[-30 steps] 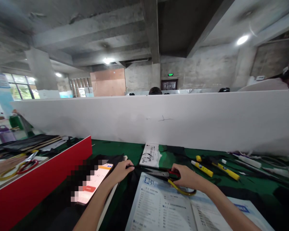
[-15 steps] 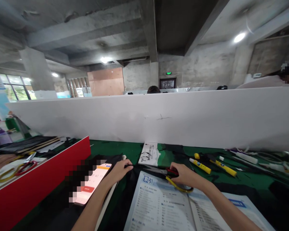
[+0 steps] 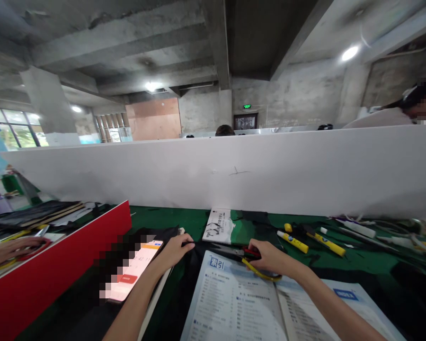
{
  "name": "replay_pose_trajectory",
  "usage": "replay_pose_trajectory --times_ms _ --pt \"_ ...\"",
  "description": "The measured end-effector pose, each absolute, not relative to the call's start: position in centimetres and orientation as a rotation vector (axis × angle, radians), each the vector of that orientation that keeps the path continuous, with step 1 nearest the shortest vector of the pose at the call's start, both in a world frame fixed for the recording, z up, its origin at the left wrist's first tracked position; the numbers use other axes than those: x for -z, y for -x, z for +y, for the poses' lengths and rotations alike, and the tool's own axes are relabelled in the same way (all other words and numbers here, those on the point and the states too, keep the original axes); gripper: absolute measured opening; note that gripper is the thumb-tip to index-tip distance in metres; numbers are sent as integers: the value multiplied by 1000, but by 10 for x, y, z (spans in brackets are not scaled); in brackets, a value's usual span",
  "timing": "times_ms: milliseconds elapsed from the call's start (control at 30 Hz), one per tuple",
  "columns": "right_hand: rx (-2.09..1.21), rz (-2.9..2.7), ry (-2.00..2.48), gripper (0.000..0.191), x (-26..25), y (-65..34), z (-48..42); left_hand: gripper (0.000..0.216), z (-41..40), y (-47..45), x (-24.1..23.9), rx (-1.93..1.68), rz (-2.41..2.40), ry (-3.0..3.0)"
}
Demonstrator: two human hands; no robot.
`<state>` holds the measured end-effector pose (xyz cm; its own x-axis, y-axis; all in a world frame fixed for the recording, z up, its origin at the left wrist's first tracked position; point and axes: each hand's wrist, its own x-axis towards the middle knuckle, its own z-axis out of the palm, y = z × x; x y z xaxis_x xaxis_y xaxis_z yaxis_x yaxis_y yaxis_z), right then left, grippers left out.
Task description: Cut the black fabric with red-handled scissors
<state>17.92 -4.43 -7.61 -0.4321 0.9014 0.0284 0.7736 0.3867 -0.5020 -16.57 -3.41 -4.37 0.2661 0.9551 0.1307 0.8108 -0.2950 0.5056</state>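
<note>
My right hand [image 3: 270, 255] grips the scissors [image 3: 254, 271] by their red and yellow handles. Their blades point left toward my other hand, lying along black cloth [image 3: 196, 255]; how far they are parted is hard to tell. My left hand [image 3: 177, 250] is closed in a pinch on the edge of this dark cloth. Under the scissors lies an open printed book [image 3: 227, 303], and just behind them a white and green book [image 3: 218, 226]. A lit phone [image 3: 137, 272] rests beside my left forearm.
A red divider [image 3: 74, 260] stands at left, with a co-worker's hand [image 3: 16, 251] on other scissors beyond it. Yellow glue tubes [image 3: 294, 242] and several cords lie at right. A white partition [image 3: 177, 175] closes off the green table's back.
The view has shifted slightly. My hands keep nearly the same hold on cloth and scissors. Beyond the red divider, the co-worker's hand has moved right onto the other scissors.
</note>
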Motion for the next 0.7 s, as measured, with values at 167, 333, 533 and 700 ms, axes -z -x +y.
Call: replay_pose_trajectory --times_ms 167,333,533,700 --pt "-614 -2356 1458 25 78 -180 -43 20 -33 167 44 -584 1601 -2222" --pt "-594 -2346 1435 25 84 -181 -40 21 -31 168 45 -565 1600 -2218" --pt "-603 -2307 1434 23 86 -182 -40 21 -31 168 45 -555 1600 -2216" --pt "-590 -2208 1441 25 74 -181 -43 21 -30 169 45 -552 1613 -2220"
